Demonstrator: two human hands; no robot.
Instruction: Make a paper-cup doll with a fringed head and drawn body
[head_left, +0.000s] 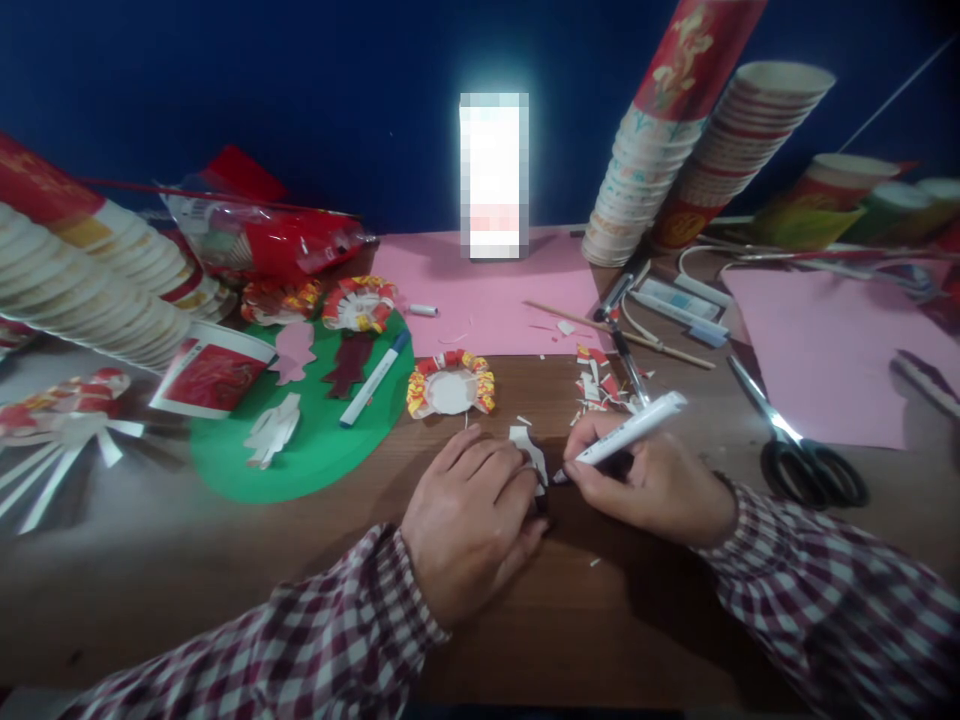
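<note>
My right hand [652, 480] is closed around a white marker [630, 428], its tip low and pointing left, close to a small white paper cutout [529, 450]. Over the lower part of that cutout lies my left hand [476, 510], its fingers together and bent down onto the paper against the wooden table [517, 640]. The cutout's upper end shows beyond the fingers; the rest is hidden. Just above my left hand sits a red and yellow paper ring with a white centre [452, 390].
Black-handled scissors [799, 450] lie at right. Paper scraps [596, 380] and a thin wooden stick [622, 335] are ahead. A green sheet [315, 455] at left bears cutouts and a marker. Stacked paper cups [645, 160] lean behind, near a bright phone screen [495, 180].
</note>
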